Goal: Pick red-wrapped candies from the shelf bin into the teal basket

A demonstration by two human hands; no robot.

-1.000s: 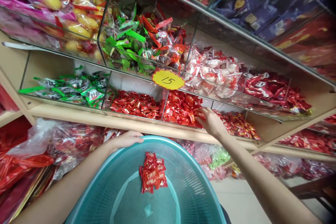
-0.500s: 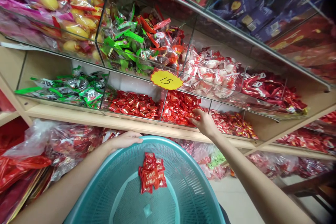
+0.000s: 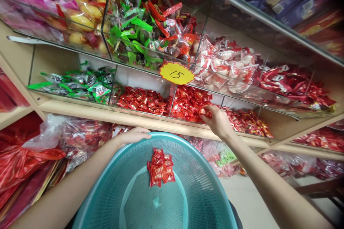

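My left hand (image 3: 133, 136) is closed over the far left rim of a teal plastic basket (image 3: 212, 182) with mesh sides. Inside that basket lies a small heap of red wrapped candies (image 3: 160, 170), on the far part of its bottom. My right hand (image 3: 219, 121) reaches into a low shelf bin, its thumb and fingers pinched around a red wrapped candy (image 3: 205, 112). Around the fingertips are more red candies (image 3: 188, 102) of the same look, piled behind a clear front panel.
Just above the right hand hangs a yellow price tag (image 3: 176, 73) marked 15. Neighbouring bins hold green-wrapped sweets (image 3: 94, 82) and white-and-red sweets (image 3: 228, 64). A wooden shelf edge (image 3: 107, 112) runs behind the basket. Plastic bags (image 3: 80, 136) fill the space below it.
The view has shifted, so the shelves sit slightly right and higher. My right hand's fingers have closed on a red candy in the bin. My left hand stays on the basket rim.
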